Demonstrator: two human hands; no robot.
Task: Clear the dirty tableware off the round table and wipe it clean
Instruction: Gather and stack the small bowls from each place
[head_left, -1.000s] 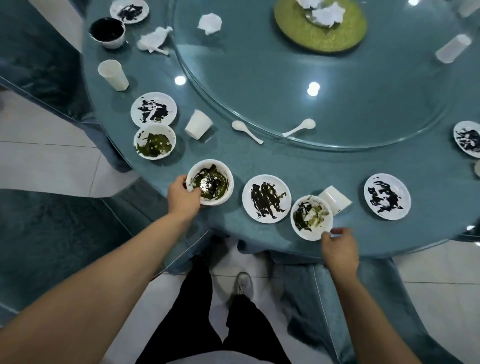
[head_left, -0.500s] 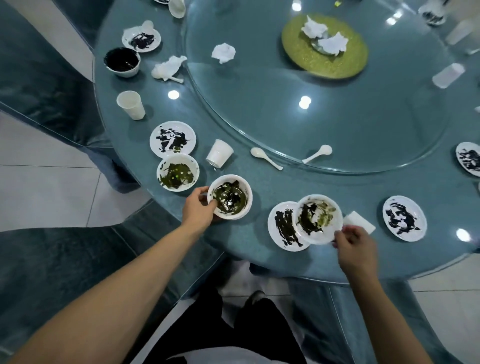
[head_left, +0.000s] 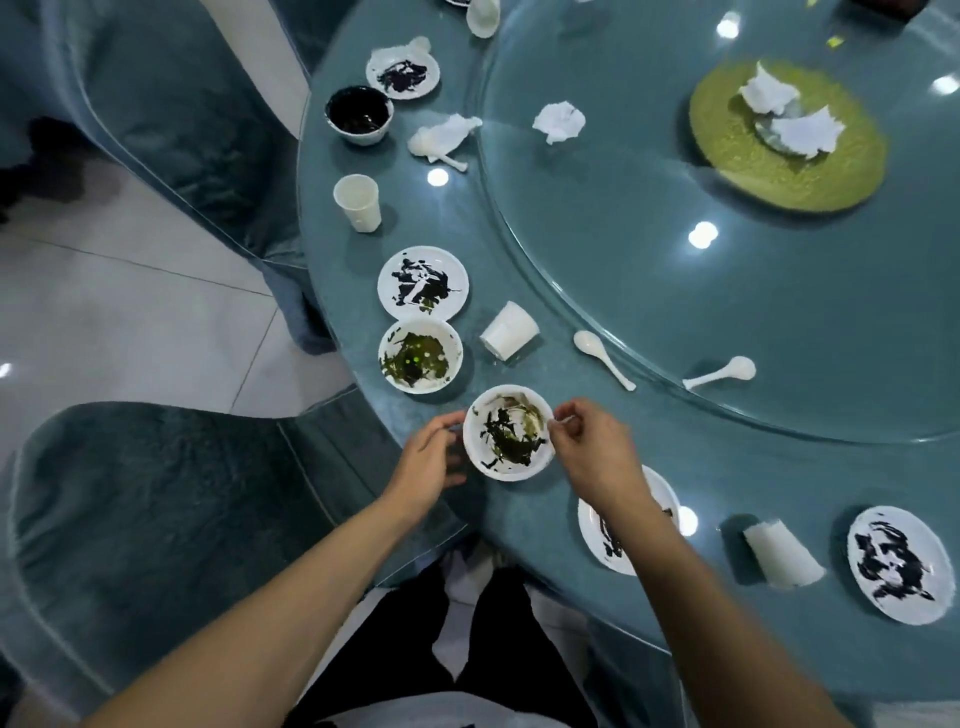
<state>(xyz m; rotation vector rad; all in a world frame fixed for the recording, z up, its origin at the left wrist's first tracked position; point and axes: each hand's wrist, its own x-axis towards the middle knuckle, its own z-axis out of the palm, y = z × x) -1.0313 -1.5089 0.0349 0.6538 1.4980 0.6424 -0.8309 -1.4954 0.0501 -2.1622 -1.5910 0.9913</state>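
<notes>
Head: round white bowl (head_left: 508, 432), glossy table (head_left: 649, 441).

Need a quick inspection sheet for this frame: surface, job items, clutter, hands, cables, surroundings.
Surface: round table, teal cover, with a glass turntable in the middle.
Job's things: stacked bowl with dark green residue between the hands; second dirty bowl; smeared plates; dark bowl; green platter.
Clutter: upright cup; tipped cups; spoons; crumpled napkins.
Grippers: left hand touches the bowl's side; right hand pinches its rim.
Cables: nothing seen.
Surroundings: covered chairs, tiled floor.
</notes>
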